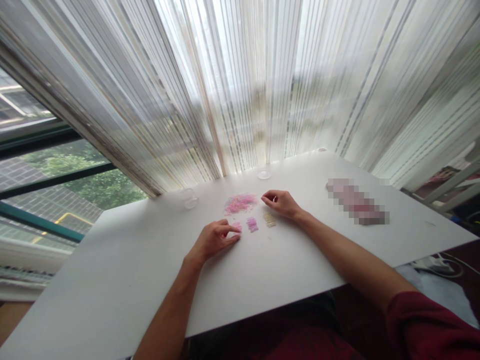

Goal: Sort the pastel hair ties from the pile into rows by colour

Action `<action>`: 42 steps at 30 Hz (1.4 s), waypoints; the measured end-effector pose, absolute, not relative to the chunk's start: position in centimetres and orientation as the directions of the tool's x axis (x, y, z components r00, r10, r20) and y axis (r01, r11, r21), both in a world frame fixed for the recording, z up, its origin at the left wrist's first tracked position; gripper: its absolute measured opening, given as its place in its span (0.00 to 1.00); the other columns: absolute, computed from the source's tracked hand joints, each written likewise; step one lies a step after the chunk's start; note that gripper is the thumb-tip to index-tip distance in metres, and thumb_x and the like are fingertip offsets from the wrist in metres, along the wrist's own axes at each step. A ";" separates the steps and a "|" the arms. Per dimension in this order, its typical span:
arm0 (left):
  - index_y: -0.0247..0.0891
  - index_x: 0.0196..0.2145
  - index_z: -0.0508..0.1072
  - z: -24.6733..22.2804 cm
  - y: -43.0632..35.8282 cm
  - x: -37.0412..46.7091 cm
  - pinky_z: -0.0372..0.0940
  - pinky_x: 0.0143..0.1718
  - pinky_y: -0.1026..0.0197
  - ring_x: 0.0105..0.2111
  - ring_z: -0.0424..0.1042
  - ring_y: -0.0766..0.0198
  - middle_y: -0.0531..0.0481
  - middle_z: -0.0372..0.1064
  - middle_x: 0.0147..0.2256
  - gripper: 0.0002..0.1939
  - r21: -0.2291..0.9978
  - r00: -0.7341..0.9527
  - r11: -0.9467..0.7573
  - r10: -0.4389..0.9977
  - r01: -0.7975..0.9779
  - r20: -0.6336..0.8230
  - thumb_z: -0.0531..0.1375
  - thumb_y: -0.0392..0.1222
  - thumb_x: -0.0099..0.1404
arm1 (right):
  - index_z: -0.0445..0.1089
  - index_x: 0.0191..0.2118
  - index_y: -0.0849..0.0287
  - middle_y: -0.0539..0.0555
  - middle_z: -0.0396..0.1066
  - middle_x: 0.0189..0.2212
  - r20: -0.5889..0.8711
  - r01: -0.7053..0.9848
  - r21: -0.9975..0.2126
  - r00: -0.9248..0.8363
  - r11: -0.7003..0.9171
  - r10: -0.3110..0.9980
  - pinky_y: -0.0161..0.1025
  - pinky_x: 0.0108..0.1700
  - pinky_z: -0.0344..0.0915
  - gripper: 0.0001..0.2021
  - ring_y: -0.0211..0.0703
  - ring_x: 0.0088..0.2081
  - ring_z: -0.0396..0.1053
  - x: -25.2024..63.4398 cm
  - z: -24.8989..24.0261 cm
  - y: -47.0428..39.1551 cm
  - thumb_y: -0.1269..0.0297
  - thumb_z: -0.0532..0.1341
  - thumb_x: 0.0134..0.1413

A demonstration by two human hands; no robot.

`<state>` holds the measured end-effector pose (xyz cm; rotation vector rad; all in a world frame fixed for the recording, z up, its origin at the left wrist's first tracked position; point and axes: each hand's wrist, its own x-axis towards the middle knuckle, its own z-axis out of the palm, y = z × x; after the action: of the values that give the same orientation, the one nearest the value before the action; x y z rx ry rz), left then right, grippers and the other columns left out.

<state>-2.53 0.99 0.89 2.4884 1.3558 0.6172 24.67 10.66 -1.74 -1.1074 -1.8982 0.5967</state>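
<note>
On the white table lies a loose pile of small thin pieces, mostly pink with some other pale colours. Nearer to me are three small groups: light pink pieces, purple-pink pieces and pale yellow pieces. My left hand rests by the light pink group, thumb and forefinger apart on its near side, partly covering it. Just right of the pile, above the yellow group, my right hand has its fingers curled into a pinch. Whatever is between those fingertips is too small to tell.
Clear round containers or lids stand at the back left, and another clear round one is at the back edge. A blurred-out pinkish object lies to the right. Sheer striped curtains hang behind the table.
</note>
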 end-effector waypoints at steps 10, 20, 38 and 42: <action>0.46 0.39 0.81 1.0 1.0 -2.8 0.58 0.29 0.67 0.24 0.62 0.70 0.54 0.63 0.26 0.09 0.424 0.479 -0.534 0.845 0.731 0.237 0.62 0.46 0.63 | 0.76 0.33 0.60 0.51 0.76 0.27 0.402 0.474 -0.740 -0.257 0.477 0.879 0.34 0.33 0.65 0.11 0.36 0.26 0.67 24.7 -1.7 10.6 0.59 0.59 0.55; 0.44 0.38 0.81 0.8 1.1 -2.8 0.58 0.27 0.67 0.23 0.62 0.70 0.53 0.64 0.25 0.11 0.449 0.466 -0.529 0.848 0.720 0.252 0.60 0.48 0.64 | 0.76 0.33 0.59 0.51 0.75 0.26 0.408 0.467 -0.742 -0.253 0.481 0.877 0.34 0.32 0.65 0.12 0.36 0.25 0.67 24.6 -1.9 10.7 0.58 0.59 0.55; 0.39 0.39 0.79 4.7 7.3 -5.6 0.65 0.28 0.65 0.26 0.72 0.63 0.48 0.77 0.33 0.13 0.337 0.320 -0.331 0.943 0.881 0.091 0.59 0.42 0.59 | 0.76 0.34 0.59 0.52 0.73 0.28 0.423 0.484 -0.701 -0.310 0.524 0.852 0.35 0.33 0.67 0.08 0.37 0.27 0.67 24.5 -2.6 11.3 0.63 0.61 0.53; 0.40 0.33 0.80 4.4 8.2 -4.7 0.63 0.27 0.66 0.26 0.72 0.63 0.50 0.77 0.30 0.09 0.298 0.358 -0.337 0.934 0.893 -0.016 0.62 0.43 0.56 | 0.76 0.33 0.60 0.52 0.70 0.29 0.382 0.517 -0.677 -0.362 0.524 0.850 0.35 0.34 0.66 0.07 0.37 0.28 0.68 24.4 -2.4 11.1 0.63 0.63 0.52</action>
<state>-4.67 8.24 4.41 2.3668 1.6318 0.2292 24.39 11.14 -2.39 -1.1090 -2.0395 0.5869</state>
